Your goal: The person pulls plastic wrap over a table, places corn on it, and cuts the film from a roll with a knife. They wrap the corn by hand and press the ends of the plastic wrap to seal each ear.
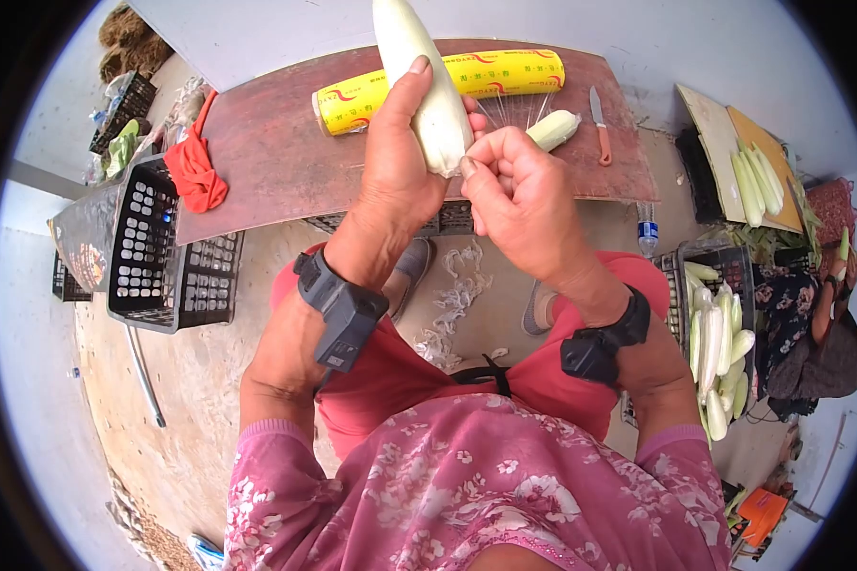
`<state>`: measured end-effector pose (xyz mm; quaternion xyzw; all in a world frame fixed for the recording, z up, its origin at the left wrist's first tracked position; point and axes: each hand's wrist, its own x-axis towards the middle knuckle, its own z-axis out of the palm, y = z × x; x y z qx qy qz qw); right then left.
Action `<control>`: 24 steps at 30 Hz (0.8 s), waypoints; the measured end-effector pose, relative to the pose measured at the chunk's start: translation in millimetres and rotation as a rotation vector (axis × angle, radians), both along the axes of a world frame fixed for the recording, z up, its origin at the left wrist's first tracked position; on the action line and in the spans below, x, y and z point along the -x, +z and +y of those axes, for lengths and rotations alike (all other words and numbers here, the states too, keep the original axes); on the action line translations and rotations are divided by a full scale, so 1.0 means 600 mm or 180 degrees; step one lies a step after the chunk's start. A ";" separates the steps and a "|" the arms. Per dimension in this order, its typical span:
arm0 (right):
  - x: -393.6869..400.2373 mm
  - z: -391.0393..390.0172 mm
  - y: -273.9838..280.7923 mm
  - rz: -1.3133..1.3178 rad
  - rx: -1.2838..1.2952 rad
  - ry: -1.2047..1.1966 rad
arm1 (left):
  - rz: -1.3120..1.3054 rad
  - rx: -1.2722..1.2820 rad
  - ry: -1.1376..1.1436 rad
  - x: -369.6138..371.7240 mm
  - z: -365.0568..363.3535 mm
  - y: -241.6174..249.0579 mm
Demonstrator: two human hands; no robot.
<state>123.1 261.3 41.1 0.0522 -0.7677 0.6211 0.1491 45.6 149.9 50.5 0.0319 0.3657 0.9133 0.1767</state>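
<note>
While your left hand (pixel 400 162) wraps around the white corn ear (pixel 419 76) and holds it upright above your lap, your right hand (pixel 519 195) pinches its lower end with closed fingertips, probably to pull off silk. Behind, the yellow film roll (pixel 505 74) and a knife (pixel 599 124) lie on the board (pixel 267 162), within reach.

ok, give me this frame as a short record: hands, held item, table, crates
left hand: wrapped around a peeled pale corn ear, held upright
right hand: fingertips pinching at the ear's lower end
table: yellow cling-film roll, second corn ear, orange-handled knife, red cloth
right crate: peeled ears
left crate: contents unclear
</note>
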 end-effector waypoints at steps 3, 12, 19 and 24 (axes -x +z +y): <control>-0.005 -0.011 0.003 0.0742 -0.0699 -0.0222 | -0.0343 -0.0272 -0.0076 0.001 0.001 -0.002; -0.018 -0.015 -0.005 0.1136 -0.0946 0.0556 | -0.0789 -0.0923 -0.0333 0.018 -0.016 -0.001; 0.006 0.001 0.009 0.1813 -0.1660 -0.0659 | -0.0662 -0.1122 -0.0650 0.020 -0.022 -0.005; 0.010 -0.012 -0.010 0.1770 -0.2478 -0.0707 | -0.0495 -0.1249 -0.0665 0.026 -0.016 -0.015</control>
